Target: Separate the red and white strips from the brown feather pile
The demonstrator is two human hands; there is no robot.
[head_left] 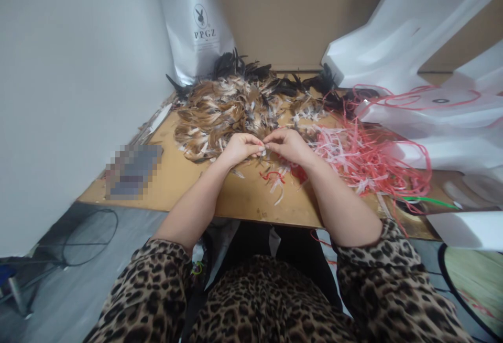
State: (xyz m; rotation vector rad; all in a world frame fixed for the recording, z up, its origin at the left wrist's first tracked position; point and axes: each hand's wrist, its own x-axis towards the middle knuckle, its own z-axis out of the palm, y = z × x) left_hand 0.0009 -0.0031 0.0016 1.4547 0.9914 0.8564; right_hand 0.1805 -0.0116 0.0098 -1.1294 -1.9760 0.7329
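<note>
My left hand (242,149) and my right hand (288,146) meet above the near edge of a feather pile, fingertips pinched close together. Something small with a touch of red shows at the left fingertips, too small to name. What the right fingers pinch is hidden. Behind the hands spreads the heap of brown and cream feathers (212,109), with black feathers (239,67) along its back. Red scraps (273,177) and a loose pale feather (280,196) lie on the table just below the hands.
A tangle of pink and red cords (365,157) covers the right side of the wooden table (188,183). White bags (196,33) stand behind. A green strip (432,201) lies at the right, a blurred-out flat item (135,172) at the left. A wall borders the left side.
</note>
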